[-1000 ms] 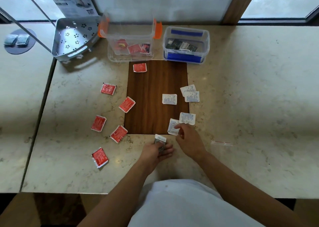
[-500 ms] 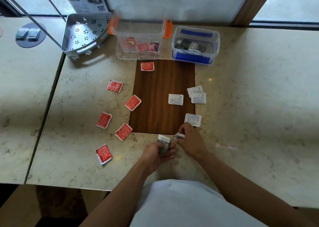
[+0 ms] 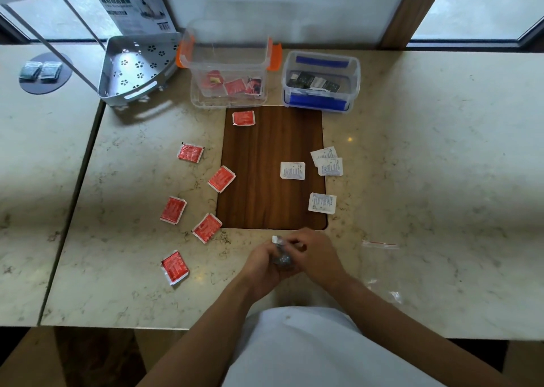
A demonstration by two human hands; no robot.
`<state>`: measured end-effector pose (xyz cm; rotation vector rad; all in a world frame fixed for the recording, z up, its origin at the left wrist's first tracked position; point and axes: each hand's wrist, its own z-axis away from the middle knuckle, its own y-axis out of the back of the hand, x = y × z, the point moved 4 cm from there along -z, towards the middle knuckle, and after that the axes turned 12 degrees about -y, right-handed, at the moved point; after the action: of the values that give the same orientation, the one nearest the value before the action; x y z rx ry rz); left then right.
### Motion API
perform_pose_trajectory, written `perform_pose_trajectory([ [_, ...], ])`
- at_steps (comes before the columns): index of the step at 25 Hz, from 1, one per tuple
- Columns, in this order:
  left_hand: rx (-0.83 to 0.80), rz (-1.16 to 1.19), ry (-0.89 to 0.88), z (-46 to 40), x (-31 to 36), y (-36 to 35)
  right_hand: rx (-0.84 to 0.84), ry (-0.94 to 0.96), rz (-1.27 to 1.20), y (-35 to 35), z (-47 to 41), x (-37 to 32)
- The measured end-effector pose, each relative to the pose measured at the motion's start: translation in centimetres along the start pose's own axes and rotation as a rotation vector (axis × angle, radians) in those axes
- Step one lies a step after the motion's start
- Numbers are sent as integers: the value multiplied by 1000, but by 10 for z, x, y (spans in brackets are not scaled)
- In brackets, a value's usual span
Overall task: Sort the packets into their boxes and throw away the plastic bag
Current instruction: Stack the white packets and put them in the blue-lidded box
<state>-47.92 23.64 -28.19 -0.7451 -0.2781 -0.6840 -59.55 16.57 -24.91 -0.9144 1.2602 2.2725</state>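
Packets are what this moment turns on. On the left, six flat red foil packets (image 3: 174,210) lie scattered on the pale marble counter (image 3: 426,166), with a seventh on the far end of the dark wooden inlay panel (image 3: 265,195), just in front of the clear plastic box with orange latches (image 3: 229,71) that already holds red ones.

At the near edge of the counter, the left hand (image 3: 262,266) curls round a small stack of white and dark packets (image 3: 281,254). The right hand (image 3: 316,254) has come in against it, fingers bent over the same stack. A second ago it was reaching for a white packet at the panel's near right corner; that packet is gone from there, so it has most likely joined the stack.

Further right, four white paper packets (image 3: 322,203) remain on and beside the panel's right edge, and the clear box with blue clips (image 3: 321,80), with dark packets inside, stands beyond them. The transparent plastic bag with a red zip strip (image 3: 379,244) lies flat on the counter at far right, untouched. By my reading the white gathering is about a fifth done; reds and bag are still to come.
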Motion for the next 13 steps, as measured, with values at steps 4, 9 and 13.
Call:
perform_pose_trajectory([
  [4,7,77,44,4,1,7,-192,38,37,-8,6,-3],
  [9,93,-34,5,2,1,12,203,-250,-31,35,-29,13],
  [13,95,-39,7,-3,6,8,260,-331,208,59,-59,23],
])
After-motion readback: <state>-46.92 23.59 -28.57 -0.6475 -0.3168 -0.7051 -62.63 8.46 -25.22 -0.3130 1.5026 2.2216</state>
